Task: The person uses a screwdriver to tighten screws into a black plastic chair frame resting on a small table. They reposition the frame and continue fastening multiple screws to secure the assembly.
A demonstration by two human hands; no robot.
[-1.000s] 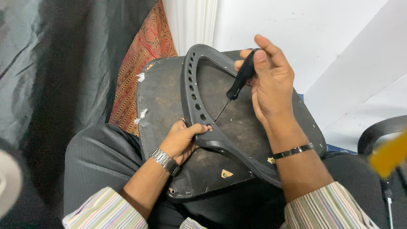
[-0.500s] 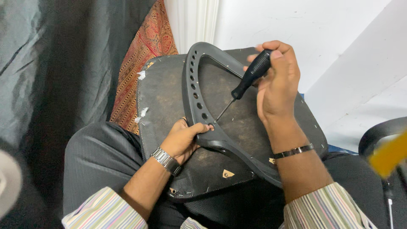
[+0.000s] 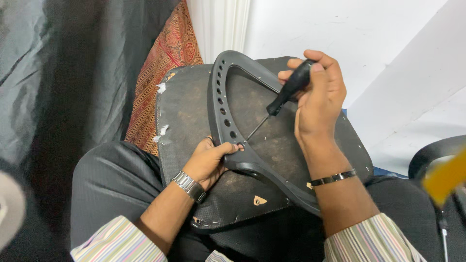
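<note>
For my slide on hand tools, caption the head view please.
Right hand drives a black screwdriver into a holed plastic frame that the left hand steadies.

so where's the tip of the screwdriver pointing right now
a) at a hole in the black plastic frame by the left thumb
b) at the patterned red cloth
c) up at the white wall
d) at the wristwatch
a: the right hand holds the screwdriver slanted down, its tip meeting a hole in the black plastic frame, right beside the thumb of the left hand that grips the frame.
</note>
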